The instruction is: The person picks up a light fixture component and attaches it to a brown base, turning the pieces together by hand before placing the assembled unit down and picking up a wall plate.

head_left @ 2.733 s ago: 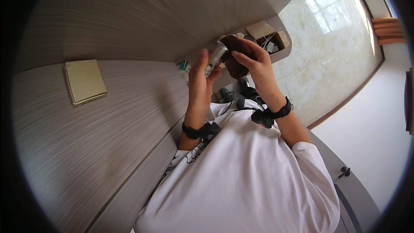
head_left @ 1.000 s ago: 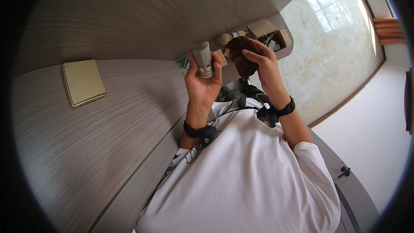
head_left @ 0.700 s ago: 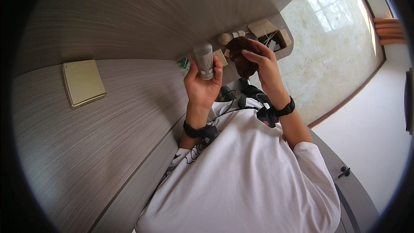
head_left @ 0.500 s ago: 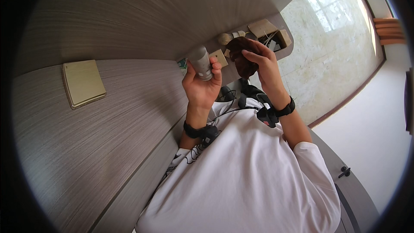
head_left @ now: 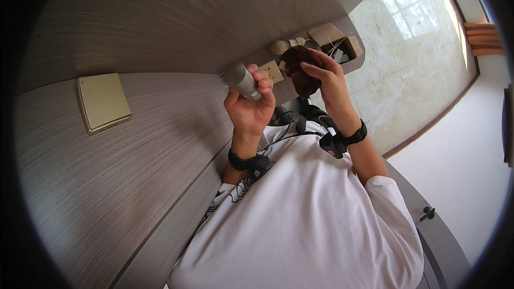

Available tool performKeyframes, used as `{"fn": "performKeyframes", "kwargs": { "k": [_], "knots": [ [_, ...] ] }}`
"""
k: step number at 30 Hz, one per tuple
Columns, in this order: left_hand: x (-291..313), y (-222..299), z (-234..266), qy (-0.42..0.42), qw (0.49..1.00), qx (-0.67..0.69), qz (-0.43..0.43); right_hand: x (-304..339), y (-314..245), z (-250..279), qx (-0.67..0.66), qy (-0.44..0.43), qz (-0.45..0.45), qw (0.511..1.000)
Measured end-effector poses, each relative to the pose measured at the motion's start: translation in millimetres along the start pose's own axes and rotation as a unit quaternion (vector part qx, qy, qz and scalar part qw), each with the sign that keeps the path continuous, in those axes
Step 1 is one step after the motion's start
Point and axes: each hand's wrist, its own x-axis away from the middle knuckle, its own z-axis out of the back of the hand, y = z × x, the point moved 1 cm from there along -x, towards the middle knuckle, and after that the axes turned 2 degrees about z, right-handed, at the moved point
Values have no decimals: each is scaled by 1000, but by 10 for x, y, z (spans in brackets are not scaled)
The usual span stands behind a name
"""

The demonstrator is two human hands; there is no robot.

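My left hand (head_left: pixel 250 109) is closed around a small grey cylindrical container (head_left: pixel 242 81), whose top end tilts up and to the left. The fingers wrap its right side and the thumb is at its left. A crumpled dark brown cloth (head_left: pixel 301 69) hangs from my right hand (head_left: pixel 330 79), pinched between thumb and fingers. The cloth and the container are apart, with a short gap between them. Below the wrists, dark straps with small black devices circle both forearms.
Behind the hands, a shelf holds a round brush (head_left: pixel 279 47) and an open box (head_left: pixel 345 48) of small items. A gold socket plate (head_left: pixel 272 71) sits near the container. At left, a gold switch plate (head_left: pixel 104 103) is fixed to the wood-grain panel (head_left: pixel 160 128).
The container in my left hand has tipped further to the left, and the fingers have shifted slightly around it. My right hand and the cloth stay nearly still.
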Motion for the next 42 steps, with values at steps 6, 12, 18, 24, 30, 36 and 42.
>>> {"fn": "performKeyframes", "kwargs": {
  "k": [6, 12, 18, 24, 30, 36, 42],
  "knots": [
    [28, -10, 21, -24, 1000, 8, -13, -4, 2, -5, 2, 6, 2, 1000],
    [1, 2, 15, -108, 992, 16, 59, 22, -17, -29, 3, 0, 8, 1000],
    [39, -23, 32, 43, 997, -54, -20, 128, -211, -199, -31, -33, 21, 999],
    [-11, 0, 94, 150, 977, -143, -46, 106, -216, -276, 11, -38, 57, 998],
    [25, -7, 166, 256, 917, -296, -74, 53, -203, -399, 157, -90, 173, 968],
    [1, -99, 96, 248, 920, -299, -58, -30, -222, -339, 220, -115, 124, 961],
    [-72, -44, 42, 278, 924, -256, -54, 78, -265, -372, 117, -94, 153, 977]
  ]
}}
